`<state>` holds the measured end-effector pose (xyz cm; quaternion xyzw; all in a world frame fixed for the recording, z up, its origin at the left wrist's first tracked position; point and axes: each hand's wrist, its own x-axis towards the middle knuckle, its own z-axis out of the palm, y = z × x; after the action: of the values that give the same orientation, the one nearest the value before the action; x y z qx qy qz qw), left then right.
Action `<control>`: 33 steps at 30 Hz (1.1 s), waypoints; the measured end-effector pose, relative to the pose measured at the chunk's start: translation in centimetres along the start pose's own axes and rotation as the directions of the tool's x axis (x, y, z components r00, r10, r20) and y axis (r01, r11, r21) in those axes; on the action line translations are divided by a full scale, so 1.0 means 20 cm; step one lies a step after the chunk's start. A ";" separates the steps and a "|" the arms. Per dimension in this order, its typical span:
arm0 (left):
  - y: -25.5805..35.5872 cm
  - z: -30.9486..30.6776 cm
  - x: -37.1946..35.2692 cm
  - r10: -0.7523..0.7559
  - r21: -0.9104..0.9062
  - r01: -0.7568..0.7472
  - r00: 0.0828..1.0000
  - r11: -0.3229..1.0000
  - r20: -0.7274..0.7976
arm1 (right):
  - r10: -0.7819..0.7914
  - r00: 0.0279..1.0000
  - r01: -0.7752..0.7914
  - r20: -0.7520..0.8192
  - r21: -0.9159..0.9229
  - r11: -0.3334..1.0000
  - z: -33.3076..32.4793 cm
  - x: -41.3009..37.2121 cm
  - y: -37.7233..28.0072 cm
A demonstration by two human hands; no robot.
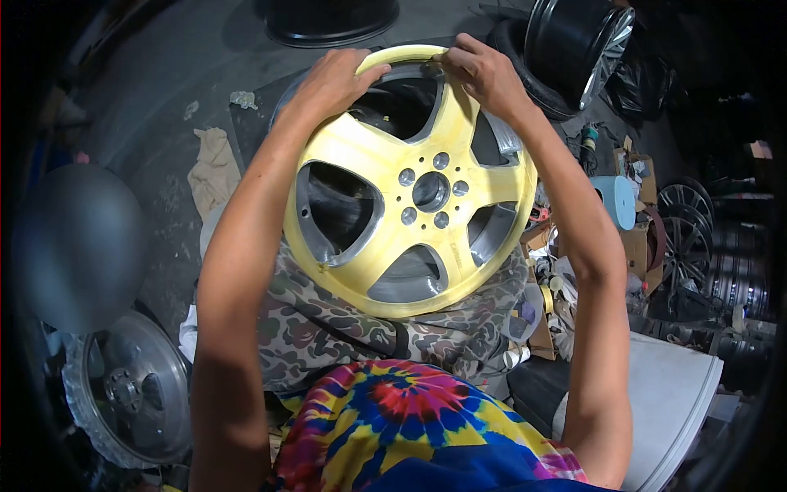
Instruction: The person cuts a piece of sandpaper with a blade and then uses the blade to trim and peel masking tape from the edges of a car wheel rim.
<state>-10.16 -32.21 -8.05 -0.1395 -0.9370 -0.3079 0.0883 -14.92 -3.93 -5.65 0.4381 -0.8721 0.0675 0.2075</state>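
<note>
A five-spoke car wheel rim coated in pale yellow lies face up against my lap, with grey metal showing inside its openings. My left hand grips the far left of its edge, fingers over the outside and thumb laid along the face. At the far edge, right of centre, the curled fingers of my right hand press together on the lip near the top of a spoke. Whatever they may pinch is hidden. Camouflage-patterned trousers show beneath the wheel.
A bare metal wheel with ragged covering stands at lower left. A beige cloth lies on the dark floor. More wheels stand at the upper right. A light blue container, cardboard boxes and clutter fill the right side, near a grey panel.
</note>
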 end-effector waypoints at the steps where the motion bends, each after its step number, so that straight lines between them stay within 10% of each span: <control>1: 0.01 -0.01 0.00 0.001 -0.001 -0.001 1.000 1.000 0.010 | 0.001 1.000 -0.001 0.000 0.000 1.000 -0.01 0.01 0.02; 33: -0.03 0.00 0.00 0.049 -0.028 -0.050 0.998 0.998 -0.033 | -0.096 0.991 0.083 -0.088 -0.139 0.987 0.09 -0.05 0.00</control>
<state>-10.40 -32.68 -8.41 -0.1588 -0.9272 -0.3211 0.1090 -14.86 -3.80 -7.62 0.4582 -0.8431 0.0196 0.2807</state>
